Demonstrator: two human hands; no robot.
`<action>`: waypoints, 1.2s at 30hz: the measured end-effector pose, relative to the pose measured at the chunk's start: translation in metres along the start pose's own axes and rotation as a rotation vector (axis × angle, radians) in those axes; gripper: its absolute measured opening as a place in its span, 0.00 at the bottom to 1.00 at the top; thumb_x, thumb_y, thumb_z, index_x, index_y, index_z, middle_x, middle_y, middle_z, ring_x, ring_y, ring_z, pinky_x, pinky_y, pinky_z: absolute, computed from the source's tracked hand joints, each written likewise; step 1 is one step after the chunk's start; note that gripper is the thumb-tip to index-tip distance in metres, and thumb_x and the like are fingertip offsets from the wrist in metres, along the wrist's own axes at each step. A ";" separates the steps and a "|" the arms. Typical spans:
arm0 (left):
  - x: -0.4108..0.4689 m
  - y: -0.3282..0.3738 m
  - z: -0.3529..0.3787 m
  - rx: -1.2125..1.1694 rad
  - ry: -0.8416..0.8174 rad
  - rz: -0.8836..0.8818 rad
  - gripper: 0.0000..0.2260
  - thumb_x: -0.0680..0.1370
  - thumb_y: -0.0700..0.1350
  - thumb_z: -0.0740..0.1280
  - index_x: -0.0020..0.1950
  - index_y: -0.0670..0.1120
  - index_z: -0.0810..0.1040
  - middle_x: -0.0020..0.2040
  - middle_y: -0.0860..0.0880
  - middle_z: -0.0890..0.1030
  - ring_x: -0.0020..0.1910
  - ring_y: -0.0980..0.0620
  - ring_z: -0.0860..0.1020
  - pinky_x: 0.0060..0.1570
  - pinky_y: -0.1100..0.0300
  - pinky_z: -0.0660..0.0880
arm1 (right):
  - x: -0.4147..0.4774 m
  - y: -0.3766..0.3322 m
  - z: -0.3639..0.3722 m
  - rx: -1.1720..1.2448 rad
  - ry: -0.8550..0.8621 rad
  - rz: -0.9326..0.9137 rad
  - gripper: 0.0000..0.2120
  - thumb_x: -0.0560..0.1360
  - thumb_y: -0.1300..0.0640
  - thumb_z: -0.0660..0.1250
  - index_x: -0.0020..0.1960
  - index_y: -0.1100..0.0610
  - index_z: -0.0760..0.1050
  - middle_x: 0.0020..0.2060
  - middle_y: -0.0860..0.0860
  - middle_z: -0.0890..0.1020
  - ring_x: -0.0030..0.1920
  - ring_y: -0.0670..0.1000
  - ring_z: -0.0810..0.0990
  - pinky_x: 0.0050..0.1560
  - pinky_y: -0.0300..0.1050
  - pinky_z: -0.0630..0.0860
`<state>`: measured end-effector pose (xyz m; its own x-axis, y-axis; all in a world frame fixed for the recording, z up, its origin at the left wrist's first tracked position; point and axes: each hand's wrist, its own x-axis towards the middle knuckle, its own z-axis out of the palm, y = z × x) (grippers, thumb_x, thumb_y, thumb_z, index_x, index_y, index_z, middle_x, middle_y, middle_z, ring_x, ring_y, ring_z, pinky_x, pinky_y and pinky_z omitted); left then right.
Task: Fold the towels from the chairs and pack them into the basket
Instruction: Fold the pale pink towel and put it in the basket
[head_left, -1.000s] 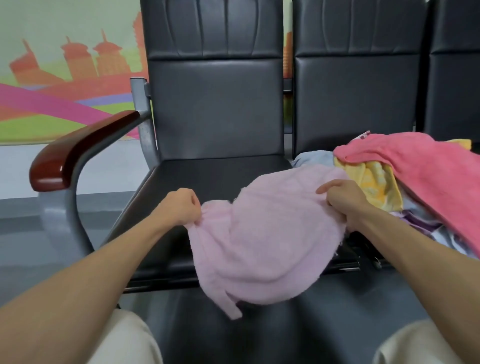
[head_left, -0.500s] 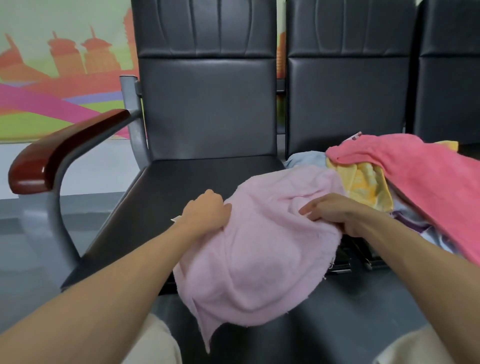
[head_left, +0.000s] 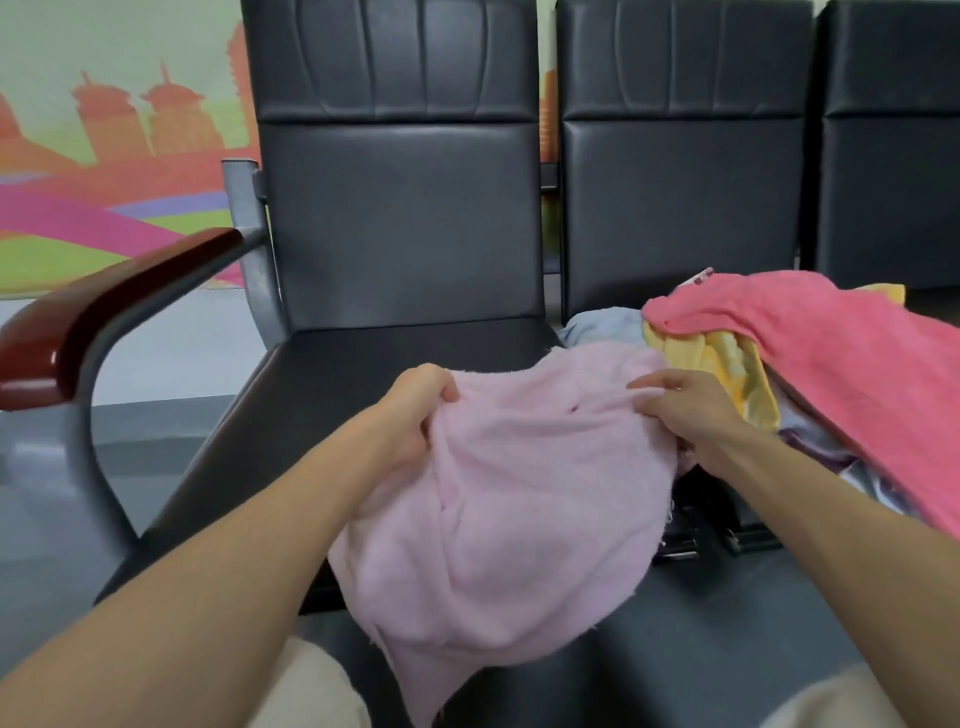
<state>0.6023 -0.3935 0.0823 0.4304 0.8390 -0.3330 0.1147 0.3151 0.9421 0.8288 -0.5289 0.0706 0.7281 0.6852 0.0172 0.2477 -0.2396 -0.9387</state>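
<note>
A pale pink towel (head_left: 519, 499) hangs over the front edge of the left black chair seat (head_left: 332, 384), bunched and drooping toward my knees. My left hand (head_left: 415, 410) grips its upper left edge with curled fingers. My right hand (head_left: 685, 410) pinches its upper right edge. On the neighbouring seat lies a pile of towels: a coral pink towel (head_left: 852, 364) on top, a yellow one (head_left: 727, 364) under it, a light blue one (head_left: 602, 327) behind, and purple-white cloth (head_left: 831, 457) lower down. No basket is in view.
The left chair has a red-brown wooden armrest (head_left: 93, 312) on a grey metal frame (head_left: 249, 239). A third black chair back (head_left: 893, 145) stands at the far right. A colourful mural (head_left: 104, 156) covers the wall behind. My knees show at the bottom.
Both hands have drawn closer together along the pale pink towel's top edge and moved it further onto the left seat. The towel hangs more bunched than a second ago.
</note>
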 end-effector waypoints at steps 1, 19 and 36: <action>-0.003 0.000 -0.009 -0.022 -0.022 -0.032 0.12 0.65 0.37 0.62 0.47 0.40 0.74 0.42 0.43 0.76 0.43 0.43 0.75 0.48 0.56 0.72 | -0.001 0.000 0.001 0.006 0.008 -0.007 0.12 0.71 0.69 0.68 0.49 0.57 0.81 0.35 0.53 0.77 0.31 0.50 0.72 0.23 0.34 0.68; -0.040 -0.001 -0.090 0.477 0.110 0.038 0.12 0.75 0.48 0.71 0.53 0.41 0.82 0.50 0.45 0.84 0.49 0.46 0.82 0.48 0.56 0.77 | -0.011 -0.008 0.023 -0.566 -0.051 -0.374 0.10 0.75 0.67 0.57 0.54 0.57 0.70 0.47 0.59 0.78 0.45 0.57 0.72 0.41 0.46 0.63; -0.113 0.021 -0.098 -0.332 0.132 0.196 0.10 0.74 0.42 0.58 0.34 0.45 0.62 0.31 0.49 0.68 0.30 0.51 0.70 0.36 0.58 0.67 | -0.084 -0.070 -0.020 -0.777 -0.567 -0.261 0.20 0.65 0.62 0.76 0.55 0.52 0.76 0.47 0.52 0.78 0.40 0.49 0.76 0.28 0.36 0.72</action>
<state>0.4682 -0.4379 0.1357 0.2938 0.9405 -0.1707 -0.2627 0.2512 0.9316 0.7632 -0.5830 0.1413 0.2284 0.9593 -0.1660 0.8535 -0.2793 -0.4399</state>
